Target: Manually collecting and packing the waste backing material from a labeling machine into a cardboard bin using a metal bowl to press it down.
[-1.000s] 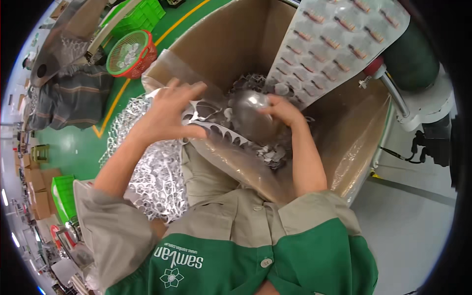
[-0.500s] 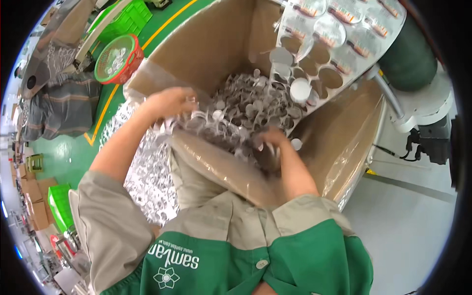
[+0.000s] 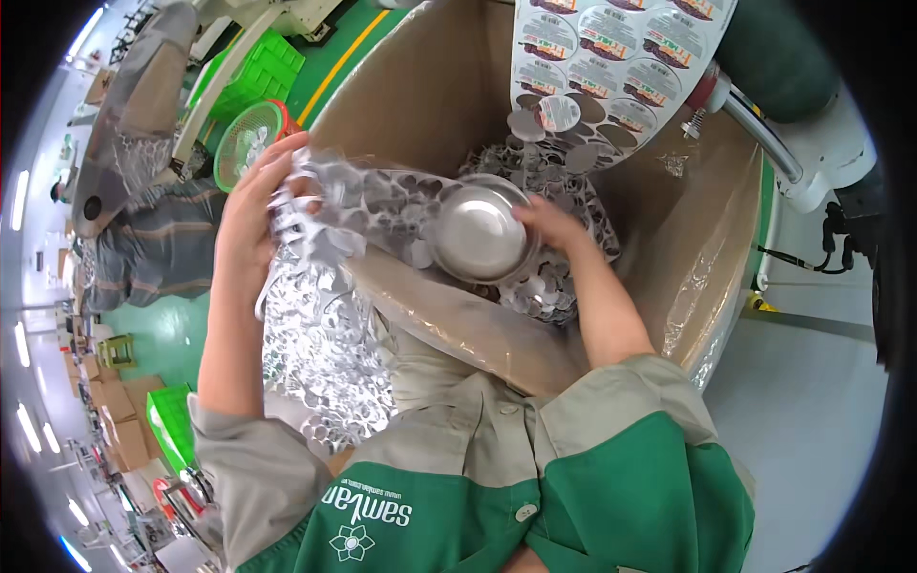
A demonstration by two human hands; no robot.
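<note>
My right hand [image 3: 556,227] grips the rim of a round, shiny metal bowl [image 3: 480,234], whose inside faces up. The bowl is above a heap of loose silver discs [image 3: 544,296] in a large brown carton [image 3: 425,91]. To the left, my left hand [image 3: 253,215] is raised with its fingers closed on a silver foil web [image 3: 320,224] full of round holes. Motion blurs the web between my hands. More of this web hangs in a bright mass outside the carton, below my left hand.
Over the carton's far side hangs a printed sheet [image 3: 611,57] of round labels, with discs at its lower end. A machine roller [image 3: 788,67] and metal rod [image 3: 764,129] stand at right. A red-rimmed green basket [image 3: 250,143] and green crate [image 3: 253,76] are at far left.
My left hand has risen leftward with the silver web. The metal bowl has come into view in my right hand, which has moved up. The printed sheet shows differently, its labels now facing me.
</note>
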